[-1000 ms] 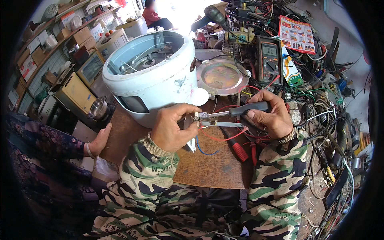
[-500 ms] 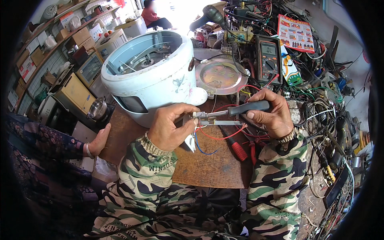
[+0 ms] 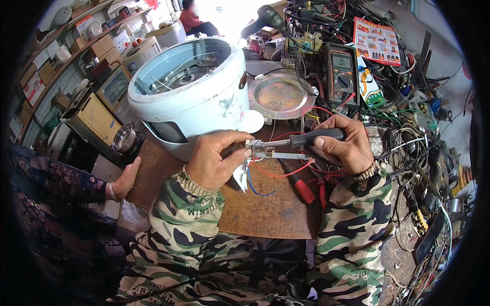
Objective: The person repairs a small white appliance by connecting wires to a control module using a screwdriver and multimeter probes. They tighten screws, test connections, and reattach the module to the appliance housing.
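My right hand (image 3: 352, 148) is wrapped round the dark grey handle of a screwdriver (image 3: 322, 136). The shaft points left and its tip meets a small metal-and-white part (image 3: 253, 145). That part is pinched between the thumb and fingers of my left hand (image 3: 210, 162), which hides some of it. A thin flat metal strip (image 3: 285, 155) extends from the part toward my right hand, below the shaft. A red wire (image 3: 275, 175) loops beneath, and a blue wire (image 3: 251, 183) hangs down. Just beyond my left hand stands a pale blue cooker body (image 3: 196, 115), its top uncovered.
A red-handled screwdriver (image 3: 303, 190) and red plier handles (image 3: 322, 195) lie on the wooden table (image 3: 265, 222). Behind are a round metal plate (image 3: 280, 95) and a multimeter (image 3: 342, 75). Tangled cables (image 3: 408, 148) crowd the right. Another person's hand (image 3: 125, 181) rests at the table's left edge.
Almost nothing differs. The view has shifted slightly, and both hands keep their grip with the screwdriver against the small part.
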Demonstrator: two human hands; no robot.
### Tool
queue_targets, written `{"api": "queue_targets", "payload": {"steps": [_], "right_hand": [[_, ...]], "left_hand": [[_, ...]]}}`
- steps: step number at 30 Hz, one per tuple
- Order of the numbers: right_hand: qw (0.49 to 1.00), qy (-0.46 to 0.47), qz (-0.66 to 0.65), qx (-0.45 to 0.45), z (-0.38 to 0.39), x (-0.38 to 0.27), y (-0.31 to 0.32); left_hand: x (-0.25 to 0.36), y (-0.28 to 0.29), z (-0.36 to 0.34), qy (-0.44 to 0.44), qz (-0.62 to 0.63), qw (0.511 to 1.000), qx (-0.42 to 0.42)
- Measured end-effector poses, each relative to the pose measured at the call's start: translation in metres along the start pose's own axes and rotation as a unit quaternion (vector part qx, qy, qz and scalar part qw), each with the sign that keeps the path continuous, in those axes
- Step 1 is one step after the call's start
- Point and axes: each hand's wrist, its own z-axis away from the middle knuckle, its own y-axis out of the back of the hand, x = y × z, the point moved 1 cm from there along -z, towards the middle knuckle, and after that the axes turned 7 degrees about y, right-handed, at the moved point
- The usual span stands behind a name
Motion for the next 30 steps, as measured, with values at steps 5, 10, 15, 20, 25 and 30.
{"api": "queue_targets", "payload": {"steps": [5, 10, 15, 20, 25, 30], "right_hand": [[0.998, -0.054, 0.023, 0.008, 0.002, -0.004, 0.001], [0.999, -0.049, 0.012, 0.004, 0.001, -0.001, 0.001], [1.000, 0.010, -0.027, -0.001, 0.000, 0.002, -0.003], [0.999, -0.029, -0.002, 0.023, 0.003, -0.002, -0.003], [0.998, -0.065, 0.001, 0.023, 0.001, -0.003, -0.004], [0.996, -0.089, 0.003, 0.032, 0.003, -0.007, -0.004]], "left_hand": [[-0.001, -0.002, -0.002, -0.015, 0.002, 1.000, 0.012], [-0.003, -0.004, -0.001, -0.025, 0.016, 0.999, 0.022], [0.001, -0.001, 0.000, -0.029, -0.026, 0.999, 0.022], [-0.004, -0.004, -0.001, -0.045, -0.035, 0.998, 0.034], [-0.003, -0.006, -0.002, -0.058, -0.034, 0.996, 0.064], [-0.003, -0.009, -0.004, -0.066, -0.024, 0.994, 0.079]]}}
